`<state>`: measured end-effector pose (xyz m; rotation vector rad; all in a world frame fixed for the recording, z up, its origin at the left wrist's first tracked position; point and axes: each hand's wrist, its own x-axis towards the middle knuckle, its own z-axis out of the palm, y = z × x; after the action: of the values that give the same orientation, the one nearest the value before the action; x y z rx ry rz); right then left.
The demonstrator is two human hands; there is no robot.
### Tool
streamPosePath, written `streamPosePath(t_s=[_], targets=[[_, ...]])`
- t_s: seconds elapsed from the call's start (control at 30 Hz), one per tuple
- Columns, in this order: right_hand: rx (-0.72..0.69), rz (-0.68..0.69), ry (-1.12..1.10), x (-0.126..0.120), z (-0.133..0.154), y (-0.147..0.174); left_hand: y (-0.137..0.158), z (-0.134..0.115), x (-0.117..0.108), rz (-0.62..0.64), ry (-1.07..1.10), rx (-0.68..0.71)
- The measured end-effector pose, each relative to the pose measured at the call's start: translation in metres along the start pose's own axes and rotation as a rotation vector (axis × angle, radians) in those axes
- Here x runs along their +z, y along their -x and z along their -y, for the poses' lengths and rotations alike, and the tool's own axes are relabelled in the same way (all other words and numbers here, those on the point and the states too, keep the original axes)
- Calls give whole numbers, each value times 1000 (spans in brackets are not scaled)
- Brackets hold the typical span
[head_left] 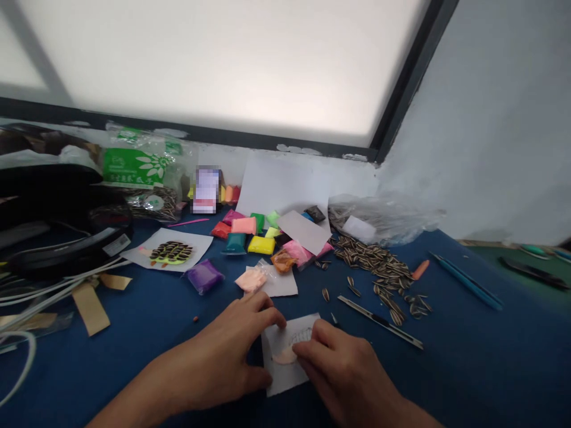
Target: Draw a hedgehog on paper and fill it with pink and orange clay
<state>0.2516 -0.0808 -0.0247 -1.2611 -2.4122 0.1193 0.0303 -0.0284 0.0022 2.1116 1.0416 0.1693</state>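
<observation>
- Has a white paper sheet with a seed-covered green shape laid flat at ten o'clock of the card, perhaps for easy viewing.
- With the left hand palm down, thumb and index spread, braces a small white paper card at six o'clock on the dark-blue surface, likely against slipping.
- Touches a thin peach clay patch on it with the right hand, wrist angled inward, fingers bunched together; cannot tell whether around anything.
- Has striped black-and-white sunflower seeds heaped at one o'clock, a slim silver-and-black craft knife at two, seemingly for right-hand reach.
</observation>
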Motion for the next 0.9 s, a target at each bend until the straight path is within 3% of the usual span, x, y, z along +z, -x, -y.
streamPosePath(t_s=[0.23, 0.4, 0.9], targets=[[123, 305, -50, -14, -2, -24, -5, 0, 5, -40, 6, -24], [-20, 447, 20, -23, -4, -45, -4, 0, 6, -40, 8, -25], [69, 370, -222, -19, -7, -44, -8, 10, 4, -110, 17, 97]])
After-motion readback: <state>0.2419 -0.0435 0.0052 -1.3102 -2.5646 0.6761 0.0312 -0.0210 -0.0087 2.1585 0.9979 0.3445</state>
